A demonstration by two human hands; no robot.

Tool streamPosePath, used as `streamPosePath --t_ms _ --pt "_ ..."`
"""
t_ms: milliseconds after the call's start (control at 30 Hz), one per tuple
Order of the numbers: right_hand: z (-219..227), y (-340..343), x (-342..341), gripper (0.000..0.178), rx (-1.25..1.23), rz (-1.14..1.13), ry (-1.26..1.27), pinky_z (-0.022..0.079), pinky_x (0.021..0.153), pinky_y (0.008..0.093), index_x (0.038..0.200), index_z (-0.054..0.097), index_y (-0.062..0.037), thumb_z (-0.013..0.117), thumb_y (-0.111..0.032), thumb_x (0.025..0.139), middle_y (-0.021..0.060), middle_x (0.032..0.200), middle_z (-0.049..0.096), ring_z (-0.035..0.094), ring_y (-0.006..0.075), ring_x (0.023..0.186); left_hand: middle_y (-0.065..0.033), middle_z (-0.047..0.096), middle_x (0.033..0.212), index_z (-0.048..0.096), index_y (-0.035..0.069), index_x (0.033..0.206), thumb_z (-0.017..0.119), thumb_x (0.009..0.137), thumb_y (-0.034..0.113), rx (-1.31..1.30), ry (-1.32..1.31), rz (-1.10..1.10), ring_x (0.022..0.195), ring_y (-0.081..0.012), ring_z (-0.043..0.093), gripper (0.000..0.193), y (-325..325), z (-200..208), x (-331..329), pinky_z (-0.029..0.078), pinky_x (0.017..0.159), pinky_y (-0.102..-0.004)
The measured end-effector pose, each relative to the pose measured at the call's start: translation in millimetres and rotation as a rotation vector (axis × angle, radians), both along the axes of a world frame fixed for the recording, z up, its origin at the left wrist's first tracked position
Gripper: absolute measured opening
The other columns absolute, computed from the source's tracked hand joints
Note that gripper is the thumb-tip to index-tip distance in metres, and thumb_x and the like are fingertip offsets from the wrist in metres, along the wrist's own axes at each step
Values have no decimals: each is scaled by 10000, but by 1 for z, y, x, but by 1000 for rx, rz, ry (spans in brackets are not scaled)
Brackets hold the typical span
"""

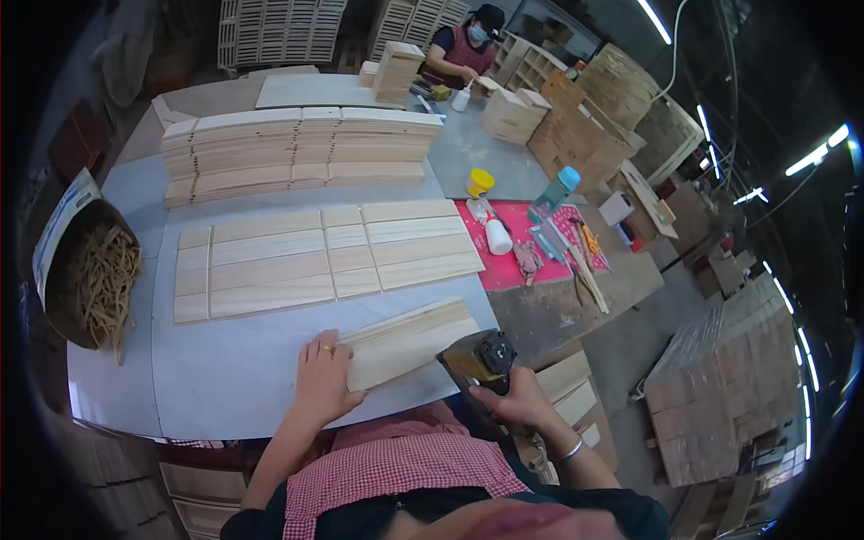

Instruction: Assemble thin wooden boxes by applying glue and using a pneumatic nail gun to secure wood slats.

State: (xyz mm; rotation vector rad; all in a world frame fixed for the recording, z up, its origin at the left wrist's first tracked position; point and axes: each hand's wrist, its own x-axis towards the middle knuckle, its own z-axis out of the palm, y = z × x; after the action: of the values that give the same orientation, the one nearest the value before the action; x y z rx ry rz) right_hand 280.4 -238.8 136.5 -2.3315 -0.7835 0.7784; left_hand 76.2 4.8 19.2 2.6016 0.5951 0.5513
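Note:
A pale wooden board (407, 344) lies at a slant near the table's front edge. My left hand (326, 380) holds its left end, with the thumb along the near edge and the fingers at the far corner. In my right hand (520, 401) is a black and yellow nail gun (479, 358), its head at the board's right end. Whether the nose touches the wood is hidden. Just beyond lies a flat panel of joined wooden strips (270, 261) with grooves across it.
A tall stack of grooved panels (297, 148) stands behind. On the left, a sack (67, 243) holds thin wood strips. A pink mat (504, 270) carries a white bottle and tools near a blue water bottle (555, 193). A masked co-worker (463, 52) sits across the table.

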Motion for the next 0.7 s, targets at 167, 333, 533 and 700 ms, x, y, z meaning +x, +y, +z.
streamPosePath --t_ms 167,333,533,700 --pt "-22 -1 15 430 190 52 -53 552 764 356 1201 662 17 749 -197 839 163 1063 730 697 265 883 -229 529 1217 564 44 1125 828 587 239 40 -30 -42 1067 -419 524 630 18 -23 14 428 980 -482" --pt "-6 8 14 261 62 -111 72 491 545 280 1055 695 25 762 -115 845 74 795 694 596 141 594 -185 559 1177 555 76 1097 825 560 231 17 -181 -62 1021 -398 544 620 25 -28 19 473 908 -456" --pt "-7 10 8 209 31 -66 79 372 409 228 982 691 35 781 -120 873 26 651 634 481 81 443 -200 539 1244 556 68 1130 807 600 215 -210 49 -8 1118 -377 525 604 12 -14 17 448 981 -430" --pt "-5 17 -8 224 67 -51 78 357 400 220 968 689 33 802 -133 868 18 626 618 472 81 430 -221 534 1261 543 42 1029 789 629 186 -342 196 11 1163 -379 509 491 8 -4 14 432 1013 -419"
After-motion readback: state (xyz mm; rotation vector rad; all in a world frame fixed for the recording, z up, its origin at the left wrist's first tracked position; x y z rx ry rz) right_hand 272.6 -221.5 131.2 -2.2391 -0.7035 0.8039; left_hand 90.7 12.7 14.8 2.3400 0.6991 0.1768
